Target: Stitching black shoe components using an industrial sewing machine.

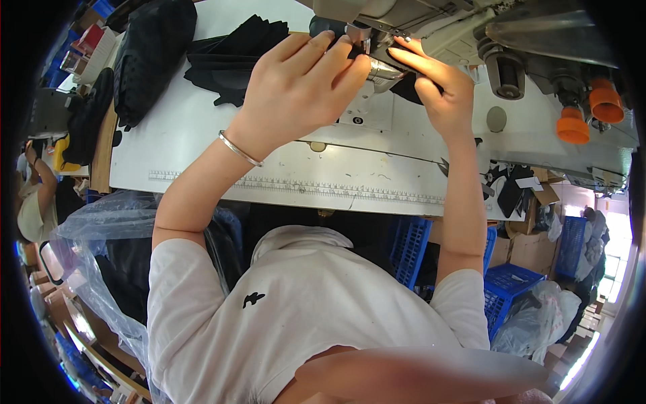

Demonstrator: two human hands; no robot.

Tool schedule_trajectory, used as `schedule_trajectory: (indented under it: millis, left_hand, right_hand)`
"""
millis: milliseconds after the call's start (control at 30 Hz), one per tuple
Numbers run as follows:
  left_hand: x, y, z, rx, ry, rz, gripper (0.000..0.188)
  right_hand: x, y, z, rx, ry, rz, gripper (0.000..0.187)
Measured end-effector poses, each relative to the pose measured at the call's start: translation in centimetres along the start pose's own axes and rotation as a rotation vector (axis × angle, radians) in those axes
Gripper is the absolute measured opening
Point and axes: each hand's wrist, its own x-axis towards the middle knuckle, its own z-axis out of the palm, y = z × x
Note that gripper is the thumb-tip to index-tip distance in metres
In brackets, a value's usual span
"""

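My left hand (303, 84) reaches up to the needle area of a sewing machine (431, 23), fingers bent and their tips on a black piece of material (328, 25). A silver bangle (240, 149) circles that wrist. On the other side of the lit needle area, my right hand (444, 87) has its fingers stretched over the black material, with the thumb bent below them. The part of the piece under the presser foot is mostly hidden by my hands and the machine head.
Left of the machine lies a stack of black cut pieces (232, 60), beside a large black bundle (153, 57). A ruler strip (296, 185) runs along the table's front. Scissors (443, 167) lie at right. Blue crates (515, 279) and plastic bags (538, 316) stand below. Another person (37, 202) sits far left.
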Motion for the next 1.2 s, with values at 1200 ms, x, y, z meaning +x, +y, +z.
schedule_trajectory:
  millis: [1200]
  left_hand:
    - [-8.7,-0.8,-6.6,-1.742,0.958,-1.132,0.022]
  right_hand:
    - [-3.3,-12.1,10.7,0.144,0.215,-0.425,0.025]
